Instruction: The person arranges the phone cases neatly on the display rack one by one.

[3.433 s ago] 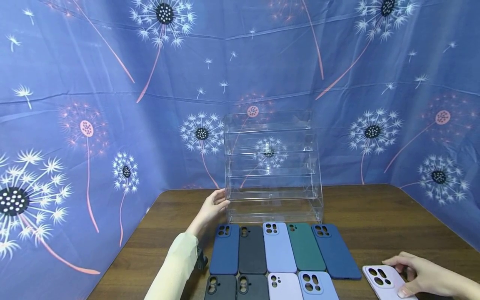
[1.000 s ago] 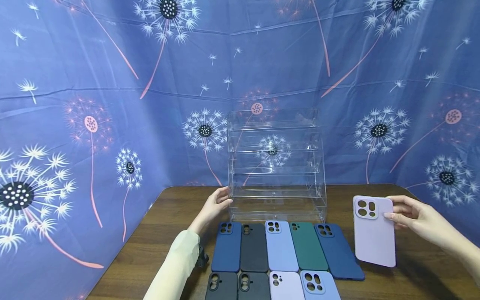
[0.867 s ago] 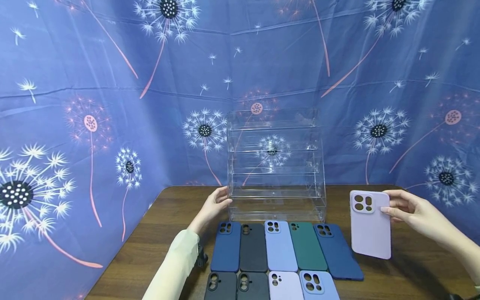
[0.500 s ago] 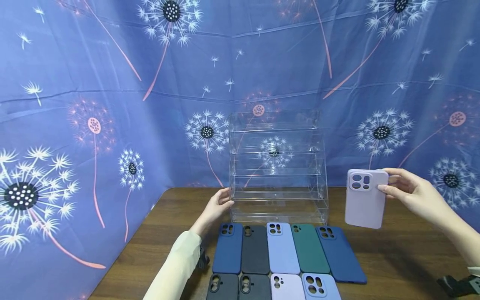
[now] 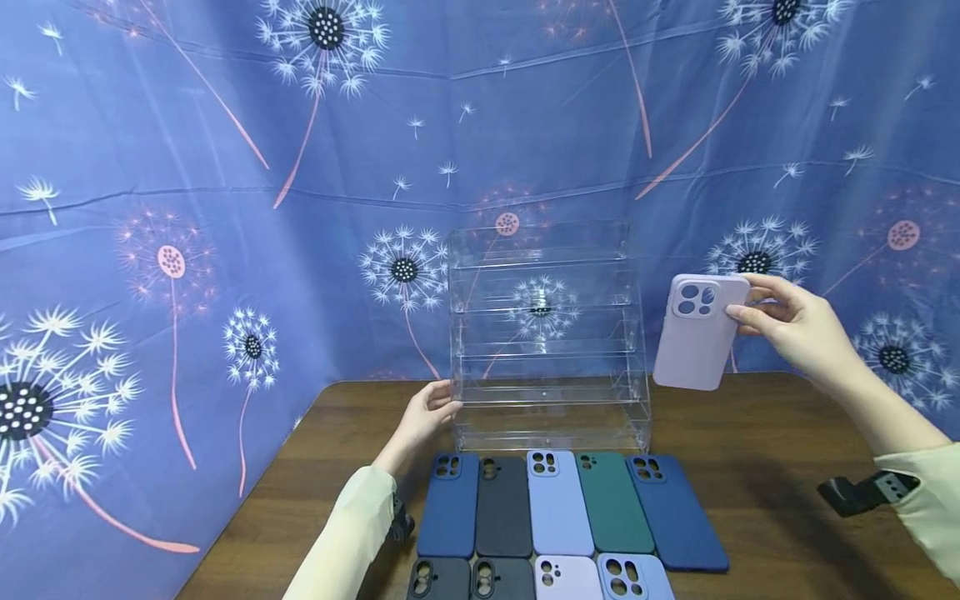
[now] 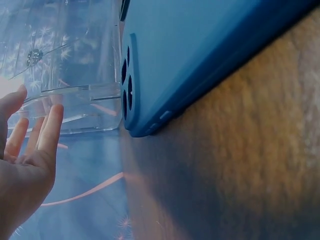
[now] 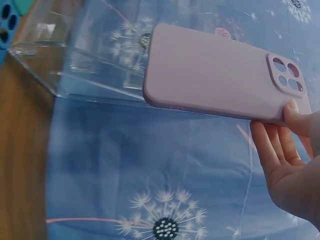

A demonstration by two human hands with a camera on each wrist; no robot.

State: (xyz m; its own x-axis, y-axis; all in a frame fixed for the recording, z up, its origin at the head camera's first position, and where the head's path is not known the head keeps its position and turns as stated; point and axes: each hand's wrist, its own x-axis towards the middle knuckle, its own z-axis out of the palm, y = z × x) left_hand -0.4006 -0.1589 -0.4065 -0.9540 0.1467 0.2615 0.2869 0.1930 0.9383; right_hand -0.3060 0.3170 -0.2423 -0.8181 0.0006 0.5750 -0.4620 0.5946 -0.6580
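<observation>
My right hand pinches a pale lilac phone case by its upper right edge, thumb on the outer face beside the camera cutouts. The case is up in the air, right of the clear tiered display stand. In the right wrist view the lilac phone case overlaps the stand's side. My left hand rests against the stand's left side near its base; its fingers are extended in the left wrist view. Part of a blue phone case shows close to that hand.
Before the stand, phone cases lie in two rows: blue, black, light blue, green and another blue behind; black, lilac and light blue cases in front. A patterned blue cloth hangs behind the wooden table.
My right hand has picked the lilac phone case up from the table, raised it and carried it left toward the stand. The left hand has stayed at the stand's side.
</observation>
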